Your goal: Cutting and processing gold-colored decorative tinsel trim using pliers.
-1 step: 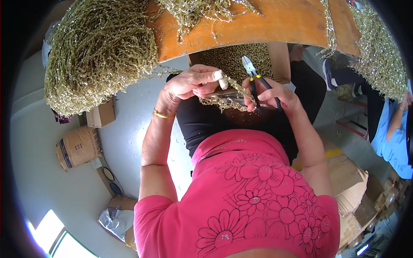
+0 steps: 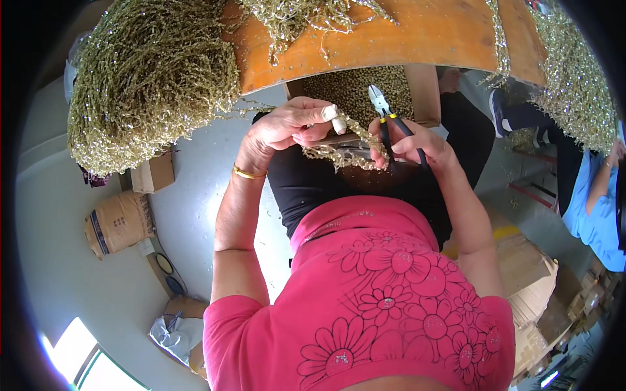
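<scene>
My left hand [image 2: 297,125] is closed, with thumb and forefinger pinching a gold glittery strand [image 2: 339,156]. White wraps cover the tips of its thumb and a finger. From that pinch the strand runs across to my right hand [image 2: 420,143] and loops back under the left one. Diagonal cutting pliers [image 2: 379,101] with black, yellow-banded handles rest in my right hand, jaws pointing up and away from me. The fingers of that hand wrap the handles and also touch the strand. Both hands are above my lap.
Beyond my hands a box [image 2: 427,98] holds many small gold beads, under an orange-brown tabletop's edge [image 2: 365,49]. A thick bundle of gold strands [image 2: 150,85] hangs at the left, another [image 2: 577,78] at the right. A co-worker's blue sleeve [image 2: 596,208] shows far right; cartons [image 2: 521,267] stand nearby.
</scene>
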{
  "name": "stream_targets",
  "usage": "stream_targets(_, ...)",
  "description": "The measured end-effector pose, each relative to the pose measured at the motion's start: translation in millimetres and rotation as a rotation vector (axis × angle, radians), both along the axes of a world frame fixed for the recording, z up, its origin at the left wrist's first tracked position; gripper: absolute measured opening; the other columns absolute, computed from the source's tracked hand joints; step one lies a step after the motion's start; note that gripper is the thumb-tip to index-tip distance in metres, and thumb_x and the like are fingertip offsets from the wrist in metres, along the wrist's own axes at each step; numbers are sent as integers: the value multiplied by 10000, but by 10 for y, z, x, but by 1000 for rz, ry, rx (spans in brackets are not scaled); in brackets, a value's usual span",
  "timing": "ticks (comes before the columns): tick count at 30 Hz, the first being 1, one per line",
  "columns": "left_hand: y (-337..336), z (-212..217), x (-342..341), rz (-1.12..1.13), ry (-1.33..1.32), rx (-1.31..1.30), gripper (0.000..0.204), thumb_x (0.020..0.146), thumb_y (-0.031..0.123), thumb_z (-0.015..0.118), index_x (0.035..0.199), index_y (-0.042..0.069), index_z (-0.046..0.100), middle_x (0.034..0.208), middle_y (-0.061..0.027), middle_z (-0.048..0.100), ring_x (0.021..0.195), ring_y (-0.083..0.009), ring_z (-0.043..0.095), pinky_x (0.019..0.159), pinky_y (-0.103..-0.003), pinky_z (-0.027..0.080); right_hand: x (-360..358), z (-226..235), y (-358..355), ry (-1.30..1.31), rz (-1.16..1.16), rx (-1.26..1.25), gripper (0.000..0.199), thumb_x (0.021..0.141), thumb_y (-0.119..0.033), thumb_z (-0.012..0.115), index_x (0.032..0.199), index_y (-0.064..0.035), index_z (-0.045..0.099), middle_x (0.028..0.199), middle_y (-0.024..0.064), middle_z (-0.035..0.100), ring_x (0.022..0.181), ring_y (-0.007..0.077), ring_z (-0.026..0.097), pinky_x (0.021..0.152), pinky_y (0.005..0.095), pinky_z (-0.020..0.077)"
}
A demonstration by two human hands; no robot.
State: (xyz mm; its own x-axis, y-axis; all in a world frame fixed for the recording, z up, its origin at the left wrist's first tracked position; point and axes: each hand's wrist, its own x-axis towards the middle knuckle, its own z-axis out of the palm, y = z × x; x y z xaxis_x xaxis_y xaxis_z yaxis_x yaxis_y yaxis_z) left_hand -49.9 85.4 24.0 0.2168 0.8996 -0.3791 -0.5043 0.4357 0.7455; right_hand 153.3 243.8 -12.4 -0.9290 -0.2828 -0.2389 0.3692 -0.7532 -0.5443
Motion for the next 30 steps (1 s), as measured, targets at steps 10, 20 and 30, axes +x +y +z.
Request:
stream_targets(10,-115,-12,-43,155,-293,98,357,898,286,427,979,-51,511,523,36,363,395,-26,253,373,-184,220,183,-45,-40,0,-360,-138,375,780,-197,488,1136,-92,432,710,0,449,559,80,406,601,273,349)
stream_targets(20,20,86,-219,-224,-75,28,332,884,234,464,961,-87,501,516,50,336,390,-11,250,352,-176,190,230,175,288,-83,-148,46,390,751,-188,493,1106,-38,433,662,38,471,532,89,417,550,272,362)
stream_targets(30,-44,82,-161,90,-256,35,351,896,262,429,1032,-58,480,514,60,338,388,-9,233,360,-171,185,154,-365,11,-78,20,570,456,743,-157,559,1152,0,434,957,82,555,899,152,536,778,270,409)
